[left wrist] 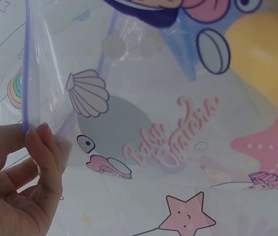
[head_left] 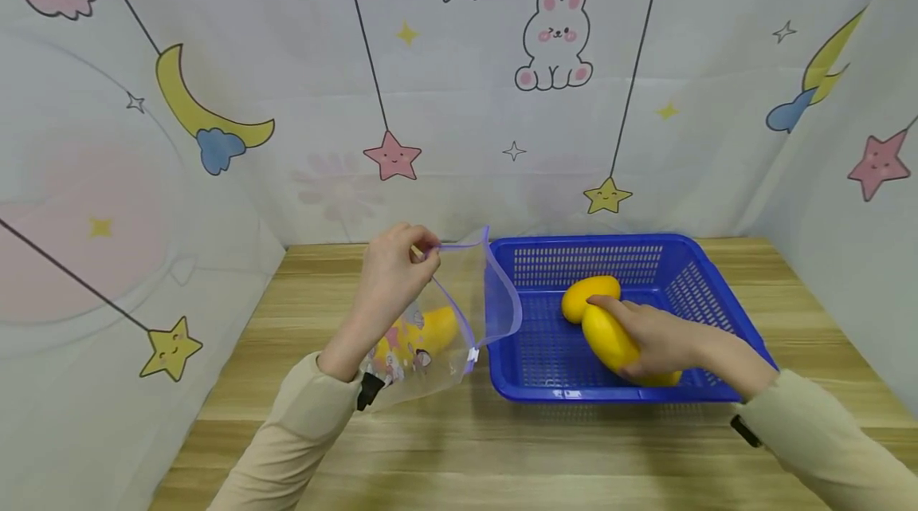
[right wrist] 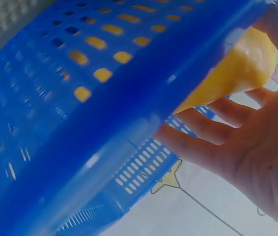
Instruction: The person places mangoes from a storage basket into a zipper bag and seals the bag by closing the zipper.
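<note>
Right hand (head_left: pixel 663 340) grips 1 mango (head_left: pixel 606 336) inside the blue plastic basket (head_left: pixel 566 395); rear mango (head_left: pixel 591 294) just behind. Risk: smooth skin could slip if grip is loose. Left hand (head_left: pixel 397 265) pinches the rim of the printed zip bag (head_left: pixel 502 300), beside basket, yellow fruit (head_left: pixel 439 328) inside. Mouth gapes; thin film, pinched at 1 side, could sag and block entry.
</note>
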The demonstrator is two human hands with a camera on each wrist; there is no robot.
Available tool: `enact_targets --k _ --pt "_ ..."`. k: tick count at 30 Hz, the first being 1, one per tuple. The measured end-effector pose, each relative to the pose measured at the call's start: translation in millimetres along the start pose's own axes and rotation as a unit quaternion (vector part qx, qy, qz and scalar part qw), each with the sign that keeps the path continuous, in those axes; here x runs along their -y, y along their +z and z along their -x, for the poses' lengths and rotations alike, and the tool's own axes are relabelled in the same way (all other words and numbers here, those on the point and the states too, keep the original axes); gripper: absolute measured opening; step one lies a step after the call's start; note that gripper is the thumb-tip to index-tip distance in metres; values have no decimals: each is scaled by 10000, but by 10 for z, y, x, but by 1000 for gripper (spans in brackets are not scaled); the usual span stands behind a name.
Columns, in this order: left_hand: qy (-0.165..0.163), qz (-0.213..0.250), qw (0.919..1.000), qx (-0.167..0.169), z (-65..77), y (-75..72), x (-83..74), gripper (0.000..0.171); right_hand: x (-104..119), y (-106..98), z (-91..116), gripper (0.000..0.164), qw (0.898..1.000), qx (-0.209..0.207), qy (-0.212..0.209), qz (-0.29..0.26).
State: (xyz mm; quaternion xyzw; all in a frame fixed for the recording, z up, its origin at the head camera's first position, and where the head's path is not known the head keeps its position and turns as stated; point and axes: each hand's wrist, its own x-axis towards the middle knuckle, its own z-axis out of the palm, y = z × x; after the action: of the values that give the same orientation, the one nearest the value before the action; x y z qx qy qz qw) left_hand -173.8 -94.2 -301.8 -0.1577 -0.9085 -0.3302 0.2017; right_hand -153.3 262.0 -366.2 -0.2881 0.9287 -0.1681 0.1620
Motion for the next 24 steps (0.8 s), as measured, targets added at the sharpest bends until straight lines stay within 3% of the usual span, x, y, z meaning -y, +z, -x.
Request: enact_targets --k 10,24 --pt "-42 40 10000 -20 2 14 2 7 61 26 3 94 9982 -532 36 -275" --pt "-58 11 10000 26 10 18 -17 8 224 -15 9 101 9871 -1374 20 -818"
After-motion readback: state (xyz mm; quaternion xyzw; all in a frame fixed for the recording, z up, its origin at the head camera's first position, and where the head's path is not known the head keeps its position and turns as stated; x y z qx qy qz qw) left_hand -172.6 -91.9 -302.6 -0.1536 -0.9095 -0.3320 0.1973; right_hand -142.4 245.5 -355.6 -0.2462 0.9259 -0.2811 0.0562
